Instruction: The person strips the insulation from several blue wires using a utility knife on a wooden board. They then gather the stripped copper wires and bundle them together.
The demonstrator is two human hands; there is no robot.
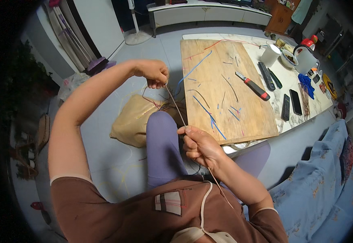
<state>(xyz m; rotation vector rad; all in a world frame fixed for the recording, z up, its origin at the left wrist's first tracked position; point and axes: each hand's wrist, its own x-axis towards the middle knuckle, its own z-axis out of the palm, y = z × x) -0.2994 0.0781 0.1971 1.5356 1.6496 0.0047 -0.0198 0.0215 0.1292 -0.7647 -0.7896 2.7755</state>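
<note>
A thin copper-coloured wire (175, 104) runs taut between my two hands. My left hand (155, 73) pinches its far end, out beyond my knee. Nearer my body, my right hand (200, 145) is closed around the wire, and the loose tail passes under the wrist toward my shirt. To the right lies a wooden board (206, 79) with blue insulation strips (196, 68) and small dark and pink scraps scattered over it. A utility knife (253, 86) with a red and black handle rests on the board, its blade out.
The board sits on a marble-patterned table (298, 127). Remote controls (266, 76), a phone (295, 102), a bundle of copper wires (304, 98), a blue cloth (306, 86) and a bowl (289, 59) stand along its right side. A tan sack (130, 121) with tangled wires lies beside my knee.
</note>
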